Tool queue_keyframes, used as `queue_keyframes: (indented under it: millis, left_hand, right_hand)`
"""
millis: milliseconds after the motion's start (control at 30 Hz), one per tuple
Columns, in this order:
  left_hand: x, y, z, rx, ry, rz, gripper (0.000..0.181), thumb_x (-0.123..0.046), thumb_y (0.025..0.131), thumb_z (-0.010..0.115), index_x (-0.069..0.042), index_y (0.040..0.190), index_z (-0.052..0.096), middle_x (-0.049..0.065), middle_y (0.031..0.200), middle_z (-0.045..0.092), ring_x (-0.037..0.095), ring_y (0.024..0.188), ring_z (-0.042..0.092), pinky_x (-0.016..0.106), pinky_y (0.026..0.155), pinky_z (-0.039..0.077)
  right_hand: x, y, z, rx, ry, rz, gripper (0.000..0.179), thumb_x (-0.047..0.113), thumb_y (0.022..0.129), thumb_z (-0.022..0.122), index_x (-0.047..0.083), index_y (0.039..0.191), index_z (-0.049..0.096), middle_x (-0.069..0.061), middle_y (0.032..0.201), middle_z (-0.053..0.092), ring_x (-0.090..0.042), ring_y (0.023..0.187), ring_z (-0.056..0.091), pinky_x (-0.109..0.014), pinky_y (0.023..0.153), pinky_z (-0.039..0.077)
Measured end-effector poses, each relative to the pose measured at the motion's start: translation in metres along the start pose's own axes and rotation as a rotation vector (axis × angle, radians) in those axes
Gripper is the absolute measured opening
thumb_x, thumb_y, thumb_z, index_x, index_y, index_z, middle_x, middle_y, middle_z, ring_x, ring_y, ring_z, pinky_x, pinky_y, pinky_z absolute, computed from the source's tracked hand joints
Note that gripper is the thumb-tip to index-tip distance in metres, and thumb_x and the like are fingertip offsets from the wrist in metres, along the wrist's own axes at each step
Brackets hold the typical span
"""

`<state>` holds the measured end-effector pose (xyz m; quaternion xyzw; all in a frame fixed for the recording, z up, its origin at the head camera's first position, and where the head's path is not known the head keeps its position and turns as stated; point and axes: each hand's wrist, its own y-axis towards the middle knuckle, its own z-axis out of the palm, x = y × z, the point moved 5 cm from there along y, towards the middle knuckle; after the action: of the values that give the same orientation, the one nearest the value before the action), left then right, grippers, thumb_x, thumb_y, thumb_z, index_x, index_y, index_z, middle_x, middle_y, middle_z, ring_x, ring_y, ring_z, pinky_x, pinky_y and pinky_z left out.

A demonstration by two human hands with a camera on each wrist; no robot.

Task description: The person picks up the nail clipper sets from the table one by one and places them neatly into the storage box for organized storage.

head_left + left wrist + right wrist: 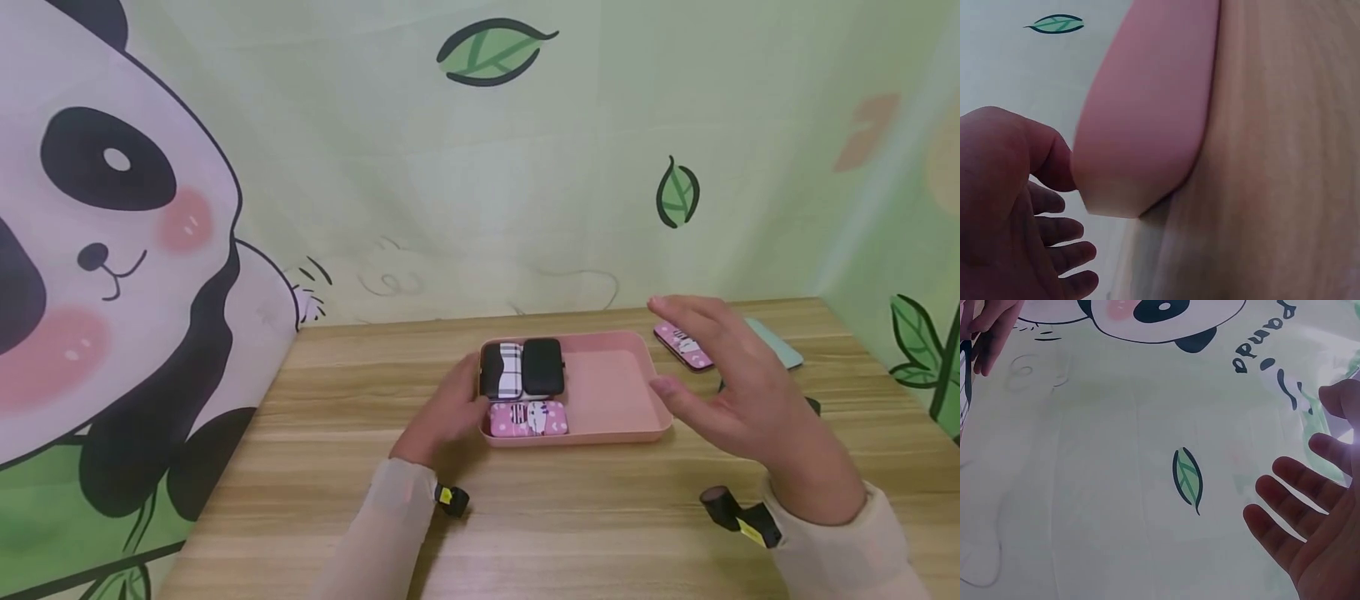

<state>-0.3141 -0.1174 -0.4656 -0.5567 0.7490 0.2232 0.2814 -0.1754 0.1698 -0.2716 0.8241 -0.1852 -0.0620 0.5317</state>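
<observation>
A pink tray (611,387) rests on the wooden table. In its left part lie a black-and-white plaid case (501,372), a plain black case (543,367) and a pink patterned case (528,419). My left hand (448,410) is at the tray's left end. In the left wrist view its thumb (1054,159) touches the pink wall, while the other fingers extend loosely below it. My right hand (738,383) is raised to the right of the tray, fingers extended, thumb apart, holding nothing.
Behind the right hand lie another pink patterned case (681,346) and a pale green flat object (774,343), both partly hidden. A printed cloth (555,208) with leaves and a panda hangs at the table's back edge.
</observation>
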Motion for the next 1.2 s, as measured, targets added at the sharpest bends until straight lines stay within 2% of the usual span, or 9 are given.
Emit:
queue_keyframes:
  millis: [133,333,600,700,833,967,1067,1100,1200]
  left_hand:
    - [0.002,0.002,0.005,0.034,-0.006,0.027,0.070,-0.014,0.097,0.052,-0.008,0.160,0.022,0.010,0.159,0.035,0.023,0.143,0.037,0.043,0.120,0.026]
    - [0.004,0.002,0.011,0.087,-0.011,-0.033,0.074,-0.022,0.099,0.046,-0.008,0.162,0.007,0.009,0.168,0.016,0.021,0.152,0.022,0.042,0.122,0.019]
    - [0.007,0.002,0.020,0.094,0.064,-0.062,0.077,-0.026,0.100,0.042,-0.007,0.161,-0.002,0.009,0.168,0.014,0.020,0.152,0.022,0.041,0.122,0.021]
    - [0.008,0.001,0.023,0.101,0.059,-0.086,0.077,-0.029,0.102,0.040,-0.011,0.161,-0.006,0.006,0.168,0.013,0.019,0.152,0.022,0.041,0.122,0.021]
    - [0.008,0.002,0.026,0.099,0.053,-0.083,0.075,-0.030,0.103,0.038,-0.011,0.161,-0.007,0.007,0.168,0.013,0.019,0.152,0.022,0.041,0.122,0.020]
    - [0.007,0.003,0.029,0.115,0.039,-0.074,0.075,-0.027,0.103,0.039,-0.009,0.161,-0.006,0.010,0.168,0.014,0.020,0.151,0.024,0.042,0.122,0.020]
    - [0.009,0.002,0.029,0.118,0.027,-0.093,0.075,-0.028,0.103,0.038,-0.012,0.161,-0.007,0.007,0.169,0.012,0.019,0.152,0.022,0.042,0.123,0.018]
    - [0.009,0.002,0.028,0.116,0.022,-0.096,0.075,-0.027,0.103,0.038,-0.013,0.161,-0.007,0.006,0.169,0.011,0.019,0.152,0.020,0.041,0.123,0.018]
    - [0.010,0.001,0.026,0.110,0.034,-0.098,0.074,-0.028,0.104,0.038,-0.013,0.161,-0.007,0.005,0.169,0.010,0.018,0.153,0.018,0.041,0.123,0.017]
  right_hand:
    - [0.000,0.000,0.000,0.008,-0.007,0.000,0.061,0.043,0.100,0.056,-0.012,0.125,0.057,-0.027,0.116,0.060,-0.012,0.123,0.053,-0.021,0.109,0.037]
    - [0.000,0.001,0.001,0.016,-0.014,0.002,0.060,0.043,0.100,0.056,-0.012,0.125,0.058,-0.026,0.116,0.061,-0.012,0.122,0.053,-0.021,0.108,0.038]
    - [-0.003,-0.002,0.004,0.061,-0.036,0.023,0.061,0.043,0.101,0.053,-0.011,0.128,0.058,-0.025,0.119,0.062,-0.011,0.124,0.053,-0.019,0.109,0.037]
    - [-0.007,-0.005,0.005,0.085,-0.059,0.040,0.061,0.043,0.102,0.052,-0.011,0.130,0.057,-0.024,0.121,0.062,-0.012,0.123,0.053,-0.019,0.109,0.036]
    - [-0.015,-0.011,0.007,0.117,-0.076,0.073,0.060,0.043,0.102,0.050,-0.008,0.134,0.056,-0.022,0.123,0.062,-0.014,0.121,0.054,-0.017,0.109,0.035]
    - [-0.023,-0.017,0.006,0.145,-0.108,0.090,0.060,0.044,0.103,0.048,-0.005,0.136,0.057,-0.020,0.122,0.062,-0.022,0.114,0.057,-0.014,0.108,0.033]
    - [-0.031,-0.021,0.006,0.197,-0.153,0.121,0.059,0.046,0.103,0.046,-0.001,0.136,0.058,-0.017,0.124,0.062,-0.027,0.111,0.057,-0.013,0.108,0.031]
    - [-0.035,-0.023,0.006,0.217,-0.171,0.138,0.056,0.045,0.103,0.048,0.001,0.136,0.058,-0.016,0.125,0.062,-0.028,0.111,0.058,-0.013,0.107,0.032]
    - [-0.045,-0.027,0.004,0.288,-0.229,0.212,0.047,0.033,0.099,0.059,0.007,0.138,0.058,-0.011,0.128,0.061,-0.029,0.115,0.059,-0.028,0.104,0.042]
